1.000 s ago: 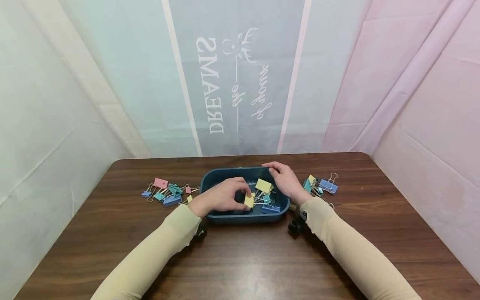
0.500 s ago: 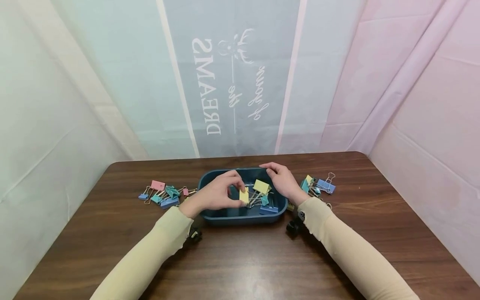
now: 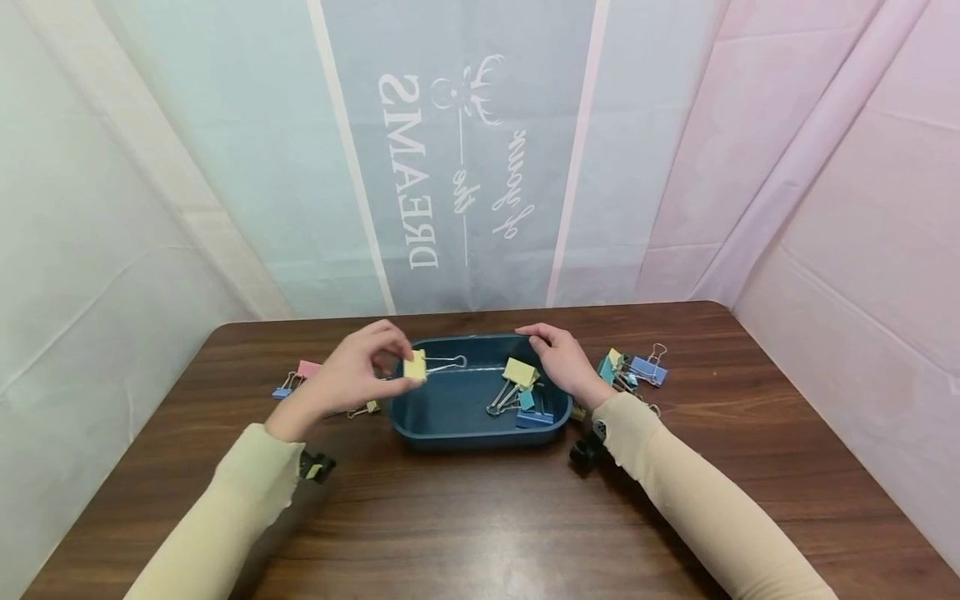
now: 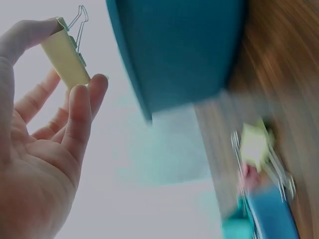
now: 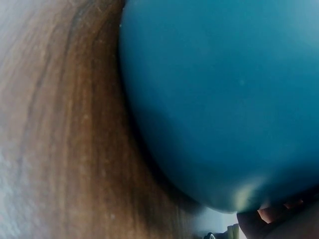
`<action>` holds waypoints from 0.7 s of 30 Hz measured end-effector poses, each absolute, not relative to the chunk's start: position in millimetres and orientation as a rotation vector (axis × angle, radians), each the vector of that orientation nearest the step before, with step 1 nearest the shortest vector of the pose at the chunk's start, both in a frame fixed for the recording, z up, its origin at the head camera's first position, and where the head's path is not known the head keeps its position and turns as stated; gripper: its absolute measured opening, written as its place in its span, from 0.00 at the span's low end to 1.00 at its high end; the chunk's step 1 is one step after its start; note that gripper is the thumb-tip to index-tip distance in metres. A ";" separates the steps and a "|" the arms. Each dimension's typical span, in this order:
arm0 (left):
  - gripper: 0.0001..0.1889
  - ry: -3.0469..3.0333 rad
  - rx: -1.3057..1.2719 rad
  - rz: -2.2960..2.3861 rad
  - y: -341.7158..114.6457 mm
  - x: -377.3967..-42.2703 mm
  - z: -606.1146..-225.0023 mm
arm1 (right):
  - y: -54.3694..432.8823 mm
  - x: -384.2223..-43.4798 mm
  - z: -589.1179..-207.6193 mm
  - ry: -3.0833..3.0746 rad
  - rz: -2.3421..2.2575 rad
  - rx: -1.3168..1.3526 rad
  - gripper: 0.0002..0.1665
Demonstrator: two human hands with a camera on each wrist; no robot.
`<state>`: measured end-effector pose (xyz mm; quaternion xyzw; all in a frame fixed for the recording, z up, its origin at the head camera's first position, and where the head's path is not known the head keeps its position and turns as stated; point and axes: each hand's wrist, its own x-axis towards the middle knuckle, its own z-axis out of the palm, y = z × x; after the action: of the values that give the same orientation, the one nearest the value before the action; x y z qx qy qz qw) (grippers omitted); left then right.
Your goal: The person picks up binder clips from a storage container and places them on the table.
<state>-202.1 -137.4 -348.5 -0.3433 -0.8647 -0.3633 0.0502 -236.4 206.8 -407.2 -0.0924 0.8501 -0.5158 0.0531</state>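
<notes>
Between thumb and fingertips, my left hand (image 3: pixel 348 371) pinches a yellow binder clip (image 3: pixel 415 367) by its body, raised over the left end of a dark blue plastic tray (image 3: pixel 480 442). The clip's wire handles point right, over the tray; the left wrist view shows the same yellow clip (image 4: pixel 65 57) held up. My right hand (image 3: pixel 567 362) grips the tray's rim at the right end, thumb on the inner side. Inside the tray's right half lie another yellow binder clip (image 3: pixel 520 372), a small teal clip (image 3: pixel 527 399) and a blue clip (image 3: pixel 535 419).
Left of the tray, a pile of mixed clips is partly hidden by my left hand; a pink clip (image 3: pixel 308 368) and a small yellow clip (image 3: pixel 371 407) show. Right of the tray lie teal, yellow and blue clips (image 3: pixel 648 371). A printed curtain (image 3: pixel 465 167) hangs behind the wooden table (image 3: pixel 480 517).
My left hand has lifted the yellow binder clip from among the others and carried it left to the tray's left end. The right hand has stayed at the rim.
</notes>
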 end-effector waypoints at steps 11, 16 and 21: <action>0.14 -2.665 -0.753 -0.884 -225.4 -177.7 -364.3 | 207.8 -237.4 -410.8 2.586 -1.578 -0.289 0.20; 0.14 -2.723 -0.625 -0.806 -252.3 -162.1 -379.5 | 207.9 -237.1 -410.1 2.585 -1.575 -0.304 0.20; 0.15 -2.759 -0.517 -0.659 -268.6 -155.0 -385.1 | 208.6 -236.8 -410.0 2.583 -1.578 -0.291 0.20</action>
<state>-155.0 -268.6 -385.1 -0.1780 -0.9489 -0.2266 0.1288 -236.8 208.6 -410.0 -0.0956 0.8483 -0.5183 0.0506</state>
